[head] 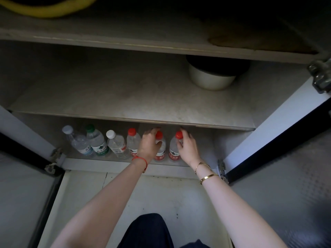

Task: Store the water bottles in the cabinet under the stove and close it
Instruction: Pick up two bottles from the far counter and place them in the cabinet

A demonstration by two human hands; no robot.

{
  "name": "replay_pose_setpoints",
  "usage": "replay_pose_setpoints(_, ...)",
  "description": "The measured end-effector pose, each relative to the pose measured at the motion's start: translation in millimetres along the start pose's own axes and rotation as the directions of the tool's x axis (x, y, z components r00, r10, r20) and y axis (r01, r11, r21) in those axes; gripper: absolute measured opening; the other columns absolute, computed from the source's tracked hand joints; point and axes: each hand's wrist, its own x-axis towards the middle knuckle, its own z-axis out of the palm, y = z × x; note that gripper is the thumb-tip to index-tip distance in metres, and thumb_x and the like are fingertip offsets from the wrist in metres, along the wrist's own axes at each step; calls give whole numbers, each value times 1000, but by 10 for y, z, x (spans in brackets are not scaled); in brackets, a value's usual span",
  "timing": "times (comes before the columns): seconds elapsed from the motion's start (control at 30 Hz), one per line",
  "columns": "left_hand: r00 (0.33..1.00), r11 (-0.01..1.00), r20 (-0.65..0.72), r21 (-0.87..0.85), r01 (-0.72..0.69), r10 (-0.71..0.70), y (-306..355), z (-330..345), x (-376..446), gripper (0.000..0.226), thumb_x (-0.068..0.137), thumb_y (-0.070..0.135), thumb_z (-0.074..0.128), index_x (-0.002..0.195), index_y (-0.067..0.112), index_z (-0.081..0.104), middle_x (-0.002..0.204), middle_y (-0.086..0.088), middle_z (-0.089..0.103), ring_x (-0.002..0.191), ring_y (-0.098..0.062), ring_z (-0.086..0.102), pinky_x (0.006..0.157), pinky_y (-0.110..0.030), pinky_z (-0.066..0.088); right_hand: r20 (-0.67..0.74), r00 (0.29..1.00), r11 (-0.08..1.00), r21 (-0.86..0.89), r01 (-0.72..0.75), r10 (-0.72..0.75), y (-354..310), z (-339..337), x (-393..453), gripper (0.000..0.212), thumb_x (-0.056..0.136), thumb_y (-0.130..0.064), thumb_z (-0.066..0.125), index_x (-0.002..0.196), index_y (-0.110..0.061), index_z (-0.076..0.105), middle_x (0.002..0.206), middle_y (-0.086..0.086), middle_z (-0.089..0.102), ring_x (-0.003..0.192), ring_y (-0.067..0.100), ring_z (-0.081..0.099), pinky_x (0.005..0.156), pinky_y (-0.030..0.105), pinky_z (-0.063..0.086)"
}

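I am watching the left hand [149, 144] curling around one red-capped bottle [160, 148] and the right hand [188, 146] closing on the last bottle [175, 147] on the cabinet's bottom shelf [200, 140], and I am worrying that a hasty release could be toppling the crowded row beside them.

Head camera looks steeply down, close, into the open cabinet [161, 120] (upper corners perhaps too dark).
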Motion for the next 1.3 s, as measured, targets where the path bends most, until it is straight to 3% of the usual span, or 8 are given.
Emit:
replay_pose_setpoints(0.13,999,998,-46,-55,-30,27,0,-67,-154,62,81,1,67,138,12,46,129,-14,60,114,-32,62,95,-35,51,-19,999,999,-3,32,-32,-22,-74,-122,55,96,-15,54,147,-13,33,142,15,44,122,29,52,92,22,37)
replay_pose_setpoints(0.3,990,995,-117,-51,-88,81,-35,-270,-494,60,81,1,66,137,13,48,129,-13,60,110,-31,63,90,-37,55,-51,992,990,-86,112,-117,-25,-247,-306,46,95,-22,55,139,-15,44,139,7,50,133,29,42,116,40,29)
replay_pose_setpoints(0.4,981,994,-172,-44,-97,88,-75,-429,-766,59,82,6,68,137,15,48,130,-12,59,111,-28,62,87,-37,56,-67,982,976,-140,167,-178,-60,-330,-447,45,95,-26,54,138,-16,45,140,3,50,135,25,41,117,35,19)
replay_pose_setpoints(0.53,973,995,-211,3,-100,98,-190,-654,-1148,51,83,13,71,130,16,53,122,-8,62,108,-26,59,84,-36,55,-86,975,969,-157,189,-204,-166,-394,-708,49,95,-29,54,142,-20,41,143,-1,47,137,21,36,115,36,26)
replay_pose_setpoints(0.63,964,995,-248,-10,-103,98,-299,-820,-1460,47,83,13,70,128,15,55,123,-7,61,113,-25,57,92,-39,52,-100,965,960,-171,221,-240,-244,-414,-902,50,94,-28,55,142,-19,42,140,-1,49,130,19,39,110,36,37)
replay_pose_setpoints(1.0,932,998,-356,14,-62,62,-379,-1403,-2132,54,83,12,70,133,17,52,129,-5,59,123,-22,51,103,-41,47,-89,949,945,-154,288,-304,-697,-467,-1248,52,95,-28,55,143,-20,40,144,-1,46,136,16,35,111,33,33)
replay_pose_setpoints(1.2,897,1000,-442,7,-22,23,-394,-1774,-2450,54,84,9,70,134,15,52,129,-4,59,123,-19,50,105,-31,42,-93,897,899,-122,421,-432,-1299,-469,-1293,52,96,-31,54,144,-23,39,146,-4,44,139,15,32,112,29,27)
replay_pose_setpoints(1.3,874,1000,-486,12,23,-15,-438,-1978,-2614,54,85,11,69,135,18,51,129,-1,58,121,-17,49,104,-35,45,-88,849,853,-93,514,-521,-1689,-413,-1345,51,96,-31,54,144,-22,39,143,-4,46,136,12,34,112,29,31)
